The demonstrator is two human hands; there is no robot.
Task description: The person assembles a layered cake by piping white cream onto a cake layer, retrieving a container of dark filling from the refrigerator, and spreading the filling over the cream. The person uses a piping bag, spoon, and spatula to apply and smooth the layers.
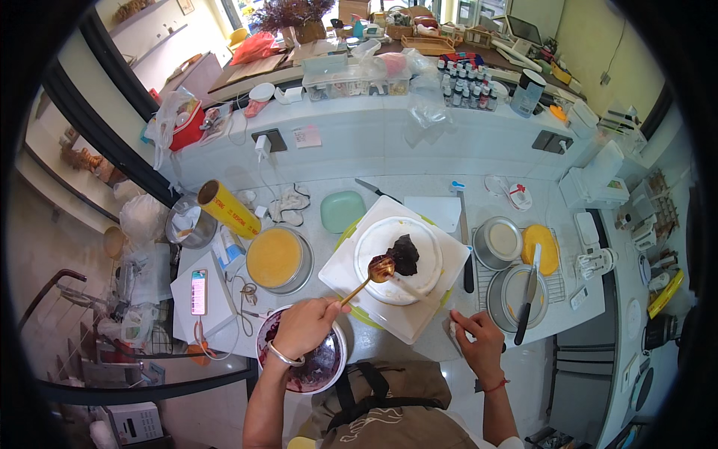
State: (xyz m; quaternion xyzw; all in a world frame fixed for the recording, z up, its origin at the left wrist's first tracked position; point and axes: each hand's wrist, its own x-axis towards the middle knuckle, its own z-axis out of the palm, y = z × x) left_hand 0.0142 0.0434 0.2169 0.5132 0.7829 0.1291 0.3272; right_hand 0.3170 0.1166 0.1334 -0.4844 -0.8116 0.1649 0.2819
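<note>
My left hand (309, 328) grips the handle of a gold-coloured spoon (381, 268), whose bowl is smeared with dark red filling. The spoon's bowl is at the edge of a mound of dark filling (406, 255) on a white-topped round cake (373, 238). That cake sits on a white square board (339, 273) above a green base. A translucent spatula-like tool (412, 287) reaches over the cake's front edge from the side of my right hand (479, 339). Its fingers are bent near the counter; their hold is unclear. A white tub of dark red filling (317, 365) stands partly under my left forearm.
Left of the board are a yellow cake in a round tin (275, 257), a yellow roll (229, 209) and a phone (199, 292). To the right lie a long knife (466, 247), round tins (497, 242), a yellow cake layer (540, 250) and a black-handled spatula (527, 303).
</note>
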